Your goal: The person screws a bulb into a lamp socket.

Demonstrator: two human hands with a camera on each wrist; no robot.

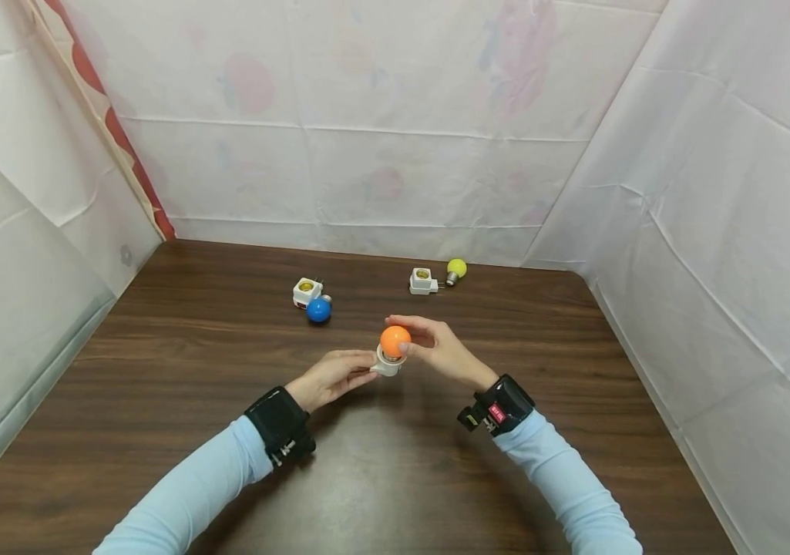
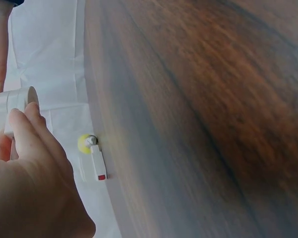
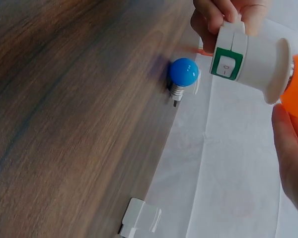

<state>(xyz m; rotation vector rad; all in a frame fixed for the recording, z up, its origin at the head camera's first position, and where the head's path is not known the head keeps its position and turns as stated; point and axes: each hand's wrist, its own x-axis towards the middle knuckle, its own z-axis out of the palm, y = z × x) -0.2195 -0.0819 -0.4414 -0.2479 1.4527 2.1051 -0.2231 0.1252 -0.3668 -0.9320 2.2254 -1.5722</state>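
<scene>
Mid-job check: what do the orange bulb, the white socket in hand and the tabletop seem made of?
The orange bulb: glass or plastic, unclear; smooth, evenly coloured. The white socket: probably moulded plastic; opaque, with a seam. The tabletop: wood or laminate; dark streaked grain, soft sheen.

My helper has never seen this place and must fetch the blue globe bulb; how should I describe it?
On the dark wood-grain table, look left of centre toward the far edge, where a white plug-in lamp socket sits. Just in front, slightly right, lies the blue globe bulb. Its blue colour sets it apart from the orange bulb and yellow bulb.
</scene>
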